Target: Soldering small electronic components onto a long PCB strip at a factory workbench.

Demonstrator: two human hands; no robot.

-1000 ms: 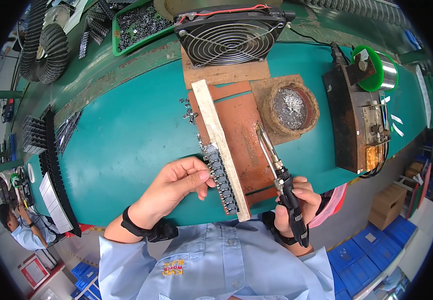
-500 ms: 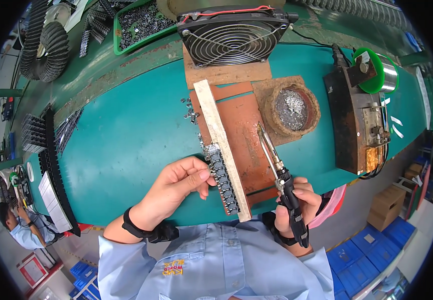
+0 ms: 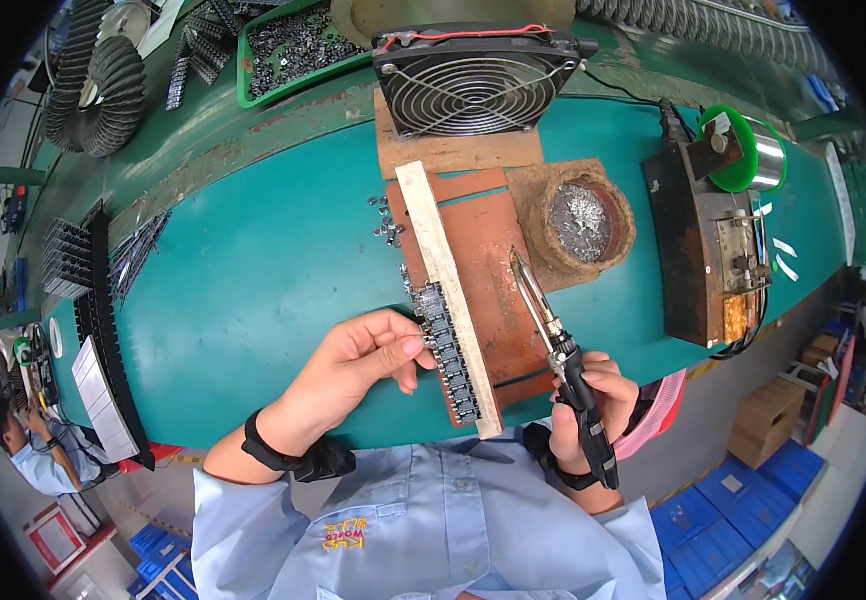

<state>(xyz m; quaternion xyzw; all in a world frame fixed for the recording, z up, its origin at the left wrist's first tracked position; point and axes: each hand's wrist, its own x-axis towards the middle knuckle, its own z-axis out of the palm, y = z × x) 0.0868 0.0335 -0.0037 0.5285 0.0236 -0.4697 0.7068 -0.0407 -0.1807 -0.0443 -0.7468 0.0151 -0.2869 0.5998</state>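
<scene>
My right hand is wrapped around the black handle of a soldering iron. The iron's metal tip points up and away, over a reddish-brown board. At the left edge of a strip of small dark circuit boards, my left hand is closed in a pinch, thumb against forefinger. Whatever sits between those fingertips is too small to make out. The strip lies along a pale straight bar that rests on the brown board. Small metal parts are scattered beside the bar's far end.
A round pot of solder scraps stands right of the board. Behind it is a fan; a green tray of small metal parts sits at the back left. A solder wire reel tops a dark metal box at right.
The view has shifted slightly. Both hands keep nearly the same pose, with the left still pinching at the strip and the right still holding the soldering iron over the brown board.
</scene>
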